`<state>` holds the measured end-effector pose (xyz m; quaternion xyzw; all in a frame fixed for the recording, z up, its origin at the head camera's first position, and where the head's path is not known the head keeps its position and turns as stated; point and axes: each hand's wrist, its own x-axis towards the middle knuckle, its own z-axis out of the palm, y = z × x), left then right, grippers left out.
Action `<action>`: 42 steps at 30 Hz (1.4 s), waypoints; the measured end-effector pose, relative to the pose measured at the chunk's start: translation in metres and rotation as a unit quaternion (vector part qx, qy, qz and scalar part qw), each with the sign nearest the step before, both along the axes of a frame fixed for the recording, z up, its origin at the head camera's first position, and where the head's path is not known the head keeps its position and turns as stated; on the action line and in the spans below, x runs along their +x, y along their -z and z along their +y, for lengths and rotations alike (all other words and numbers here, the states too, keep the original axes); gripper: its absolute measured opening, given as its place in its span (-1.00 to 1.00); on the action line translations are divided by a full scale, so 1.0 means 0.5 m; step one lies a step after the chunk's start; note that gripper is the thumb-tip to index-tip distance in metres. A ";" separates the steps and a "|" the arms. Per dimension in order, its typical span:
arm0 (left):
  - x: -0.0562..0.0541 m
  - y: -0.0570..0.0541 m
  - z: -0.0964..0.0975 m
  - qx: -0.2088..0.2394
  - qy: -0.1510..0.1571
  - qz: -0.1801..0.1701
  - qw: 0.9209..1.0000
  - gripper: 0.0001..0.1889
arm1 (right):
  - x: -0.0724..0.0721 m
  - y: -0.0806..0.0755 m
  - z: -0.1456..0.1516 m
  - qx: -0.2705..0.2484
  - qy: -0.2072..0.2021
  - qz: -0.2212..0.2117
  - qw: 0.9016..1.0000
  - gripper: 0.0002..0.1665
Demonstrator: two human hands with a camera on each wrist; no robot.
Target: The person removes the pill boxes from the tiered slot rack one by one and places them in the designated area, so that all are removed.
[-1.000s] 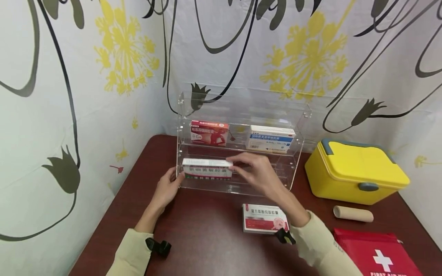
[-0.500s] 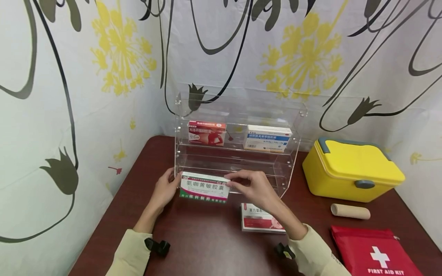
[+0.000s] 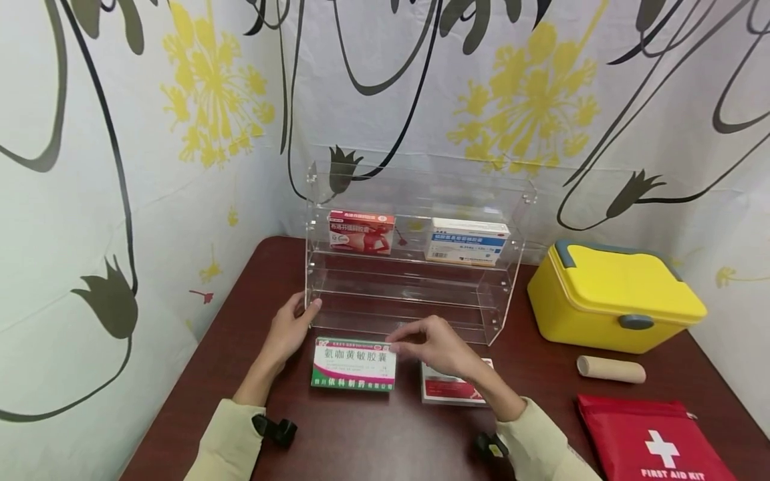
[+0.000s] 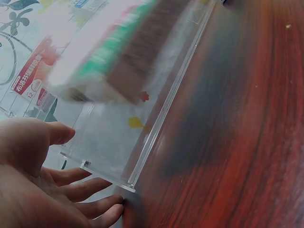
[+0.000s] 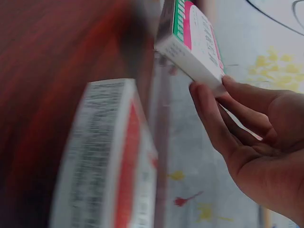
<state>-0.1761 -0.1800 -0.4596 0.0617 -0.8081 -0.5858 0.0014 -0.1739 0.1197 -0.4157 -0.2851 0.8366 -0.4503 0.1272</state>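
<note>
Glossy dark-red table (image 3: 337,437), green-and-white box (image 3: 353,366) pinched at one end

Only the box's right end sits in the pinching fingers of the right hand (image 3: 436,347), in front of the clear rack (image 3: 409,277), so it could swivel or slip. Left-hand (image 3: 293,329) fingers lie loosely spread at the rack's lower left corner; a push might shift it. Flower-patterned cloth (image 3: 385,120) hangs behind the rack.

The red pouch (image 3: 631,426) has a white cross (image 3: 662,448) and “FIRST AID KIT”, the green-and-pink box (image 3: 353,365) “氨咖黄敏胶囊”, the red box (image 3: 361,234) “布洛芬缓释胶囊”.
</note>
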 end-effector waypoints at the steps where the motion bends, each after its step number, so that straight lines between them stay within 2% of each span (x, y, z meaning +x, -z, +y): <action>1: -0.001 0.000 0.002 0.001 0.002 0.000 1.000 -0.33 | -0.002 0.009 0.001 -0.004 -0.009 -0.020 1.000 -0.86; 4: -0.004 0.001 0.006 0.005 0.009 -0.002 1.000 -0.32 | -0.005 0.033 0.001 -0.009 -0.020 -0.060 0.998 -0.85; 6: -0.003 0.000 0.007 0.005 0.011 -0.004 1.000 -0.32 | -0.005 0.043 -0.002 0.006 -0.015 -0.051 0.999 -0.87; 10: 0.001 -0.003 0.004 -0.002 0.003 -0.006 1.000 -0.34 | -0.003 0.051 -0.014 0.048 -0.005 0.009 0.999 -0.86; 16: 0.005 -0.009 0.000 -0.002 0.008 -0.002 1.000 -0.35 | 0.001 0.058 -0.028 0.084 0.022 0.097 0.991 -0.91; 22: 0.003 -0.007 0.001 -0.005 0.004 -0.006 1.000 -0.32 | 0.005 0.062 -0.029 0.091 0.025 0.134 0.986 -0.90; 27: 0.004 -0.004 -0.001 -0.005 0.004 -0.010 1.000 -0.31 | 0.012 0.053 -0.022 0.085 0.032 0.147 0.985 -0.84; 31: 0.006 -0.002 -0.001 -0.008 0.001 -0.011 1.000 -0.31 | 0.012 0.018 0.007 0.053 0.049 0.180 0.981 -0.82; 33: 0.006 -0.002 -0.001 -0.010 0.002 -0.012 1.000 -0.28 | 0.006 -0.010 0.034 0.035 0.066 0.213 0.974 -0.78; 35: 0.005 -0.002 -0.001 -0.011 0.003 -0.013 1.000 -0.26 | -0.003 -0.046 0.065 0.023 0.091 0.255 0.962 -0.75; 37: 0.005 -0.002 -0.001 -0.011 0.005 -0.014 1.000 -0.24 | -0.017 -0.090 0.096 0.016 0.120 0.306 0.944 -0.70; 39: 0.006 -0.002 -0.001 -0.011 0.005 -0.015 1.000 -0.25 | -0.033 -0.138 0.124 0.024 0.149 0.359 0.921 -0.68; 42: 0.006 -0.001 -0.001 -0.009 0.005 -0.014 1.000 -0.29 | -0.062 -0.205 0.156 0.066 0.187 0.414 0.889 -0.62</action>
